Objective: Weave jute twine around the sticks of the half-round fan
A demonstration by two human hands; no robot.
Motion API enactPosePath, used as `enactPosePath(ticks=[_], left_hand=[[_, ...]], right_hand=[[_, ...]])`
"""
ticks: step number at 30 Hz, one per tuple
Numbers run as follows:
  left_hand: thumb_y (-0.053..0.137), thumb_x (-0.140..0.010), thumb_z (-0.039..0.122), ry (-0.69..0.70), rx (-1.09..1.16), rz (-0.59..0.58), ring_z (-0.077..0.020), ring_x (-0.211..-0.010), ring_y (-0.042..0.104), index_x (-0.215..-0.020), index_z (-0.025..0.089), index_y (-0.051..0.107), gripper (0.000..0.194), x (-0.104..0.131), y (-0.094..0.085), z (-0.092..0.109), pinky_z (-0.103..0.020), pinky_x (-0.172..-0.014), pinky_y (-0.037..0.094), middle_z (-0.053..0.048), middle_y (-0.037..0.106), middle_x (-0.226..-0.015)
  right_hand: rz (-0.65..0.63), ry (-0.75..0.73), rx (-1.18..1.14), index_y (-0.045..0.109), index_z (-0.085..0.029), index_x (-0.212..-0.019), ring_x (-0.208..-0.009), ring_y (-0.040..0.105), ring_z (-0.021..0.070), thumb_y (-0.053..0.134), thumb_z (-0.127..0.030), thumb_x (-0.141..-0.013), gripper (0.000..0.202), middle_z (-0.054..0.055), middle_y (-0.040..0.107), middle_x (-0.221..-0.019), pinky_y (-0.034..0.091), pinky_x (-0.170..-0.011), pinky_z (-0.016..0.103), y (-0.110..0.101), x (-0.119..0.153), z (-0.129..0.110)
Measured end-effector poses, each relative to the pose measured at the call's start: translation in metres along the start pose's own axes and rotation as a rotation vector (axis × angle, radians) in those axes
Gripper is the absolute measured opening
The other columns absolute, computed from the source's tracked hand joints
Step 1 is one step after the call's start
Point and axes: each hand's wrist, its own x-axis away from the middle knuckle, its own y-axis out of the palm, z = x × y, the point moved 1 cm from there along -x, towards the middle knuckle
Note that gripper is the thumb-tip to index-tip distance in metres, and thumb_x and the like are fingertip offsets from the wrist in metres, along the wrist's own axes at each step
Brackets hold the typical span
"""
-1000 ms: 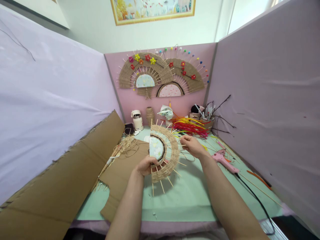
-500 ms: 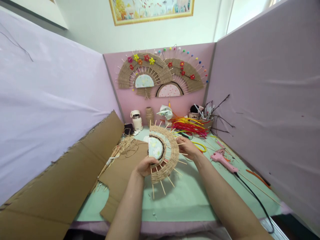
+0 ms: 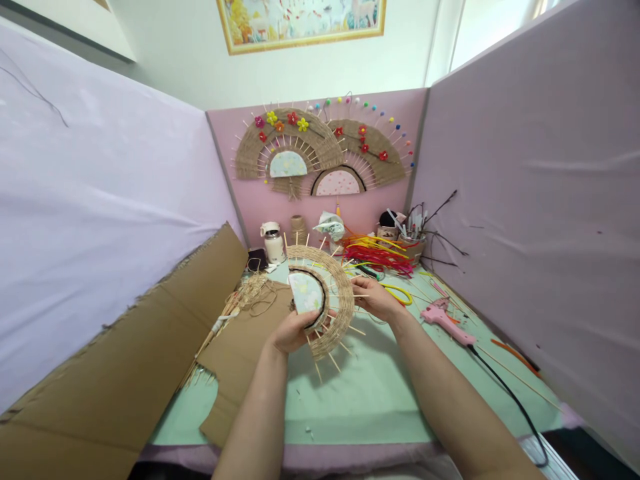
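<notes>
The pink glue gun (image 3: 450,327) lies on the worktop (image 3: 370,407), and to its left the person holds one woven fan (image 3: 345,297) in the air, its curved rim turned toward the gun. The left hand (image 3: 295,330) is closed on the inner part, thumb over the pale half disc (image 3: 306,292), with most of its fingers hidden behind. The right hand (image 3: 375,298), nearer the gun, has its grip pinched together at the outer rim; whether a stick or a strand is between the fingertips cannot be told. Working this rim well probably calls for a firm left hold on the stiff center and light finger pressure, so that the thin sticks neither bend nor shift. About a dozen stick ends show, some masked by the right hand. Beyond the gun and to its left, two hanging fans (image 3: 250,153) overlap on the panel, the left one bearing six flowers (image 3: 293,118). Below them stand one bottle (image 3: 275,247) and one twine spool (image 3: 297,230). Two cardboard pieces (image 3: 150,347) lie far left of the gun; the pipe cleaners (image 3: 380,252) behind it are too tangled to count.
</notes>
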Motion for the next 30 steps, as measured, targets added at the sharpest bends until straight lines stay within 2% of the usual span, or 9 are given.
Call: enactPosePath(ticks=[3, 8, 10, 13, 16, 20, 25, 30], left_hand=[[0.078, -0.064, 0.027, 0.064, -0.049, 0.133, -0.0117, -0.062, 0.059, -0.088, 0.011, 0.065, 0.032, -0.004, 0.005, 0.001, -0.025, -0.063, 0.044, -0.005, 0.066, -0.076], [0.081, -0.059, 0.034, 0.177, -0.054, 0.301, -0.0098, -0.056, 0.056, -0.090, 0.014, 0.058, 0.043, -0.013, 0.009, 0.003, -0.024, -0.058, 0.045, -0.003, 0.065, -0.074], [0.083, -0.056, 0.038, 0.209, -0.039, 0.368, -0.0081, -0.052, 0.053, -0.091, 0.014, 0.057, 0.049, -0.016, 0.009, 0.004, -0.022, -0.053, 0.043, -0.001, 0.063, -0.072], [0.084, -0.050, 0.045, 0.236, -0.009, 0.453, -0.0061, -0.046, 0.048, -0.086, 0.014, 0.055, 0.056, -0.019, 0.006, 0.006, -0.021, -0.048, 0.040, 0.003, 0.059, -0.064], [0.081, -0.050, 0.053, 0.235, -0.022, 0.457, -0.0053, -0.043, 0.045, -0.082, 0.014, 0.054, 0.057, -0.020, 0.002, 0.006, -0.019, -0.045, 0.038, 0.005, 0.055, -0.055], [0.076, -0.055, 0.057, 0.181, -0.093, 0.460, -0.0060, -0.040, 0.044, -0.083, 0.013, 0.056, 0.056, -0.019, -0.002, 0.006, -0.019, -0.042, 0.034, 0.005, 0.054, -0.053], [0.076, -0.057, 0.052, 0.117, -0.132, 0.399, -0.0055, -0.039, 0.042, -0.078, 0.013, 0.057, 0.049, -0.016, 0.000, 0.006, -0.019, -0.041, 0.032, 0.005, 0.053, -0.050], [0.075, -0.059, 0.050, 0.093, -0.145, 0.347, -0.0055, -0.039, 0.041, -0.074, 0.013, 0.057, 0.044, -0.017, -0.001, 0.005, -0.019, -0.040, 0.028, 0.004, 0.052, -0.049]], right_hand=[[0.030, 0.032, -0.003, 0.058, -0.018, -0.070, -0.051, 0.042, 0.0069, 0.076, -0.040, -0.061, 0.030, -0.005, 0.052, -0.058, 0.032, -0.051, 0.021, -0.002, -0.004, 0.004], [0.050, 0.054, -0.011, 0.055, -0.018, -0.066, -0.046, 0.030, 0.0051, 0.076, -0.034, -0.061, 0.026, -0.008, 0.039, -0.051, 0.023, -0.047, 0.020, -0.004, -0.005, 0.005], [0.046, 0.040, -0.020, 0.055, -0.018, -0.065, -0.046, 0.029, 0.0051, 0.076, -0.036, -0.061, 0.028, -0.008, 0.039, -0.052, 0.021, -0.047, 0.020, -0.005, -0.005, 0.005], [0.061, 0.004, 0.020, 0.060, -0.018, -0.073, -0.049, 0.033, 0.0064, 0.072, -0.044, -0.064, 0.030, -0.005, 0.045, -0.057, 0.021, -0.047, 0.020, -0.006, -0.007, 0.005], [0.184, -0.098, 0.183, 0.062, -0.018, -0.077, -0.051, 0.038, 0.0086, 0.066, -0.048, -0.068, 0.032, -0.003, 0.049, -0.059, 0.027, -0.049, 0.022, -0.008, -0.009, 0.004], [0.389, -0.354, 0.458, 0.060, -0.017, -0.065, -0.055, 0.041, 0.0115, 0.061, -0.043, -0.074, 0.028, -0.002, 0.052, -0.058, 0.032, -0.053, 0.025, -0.009, -0.008, 0.000], [0.475, -0.554, 0.607, 0.063, -0.018, -0.072, -0.063, 0.051, 0.0156, 0.057, -0.039, -0.080, 0.023, 0.002, 0.062, -0.070, 0.039, -0.061, 0.028, -0.010, 0.000, -0.010], [0.604, -0.700, 0.656, 0.062, -0.019, -0.073, -0.068, 0.054, 0.0170, 0.057, -0.036, -0.081, 0.020, 0.003, 0.062, -0.071, 0.042, -0.066, 0.029, -0.015, 0.005, -0.018]])
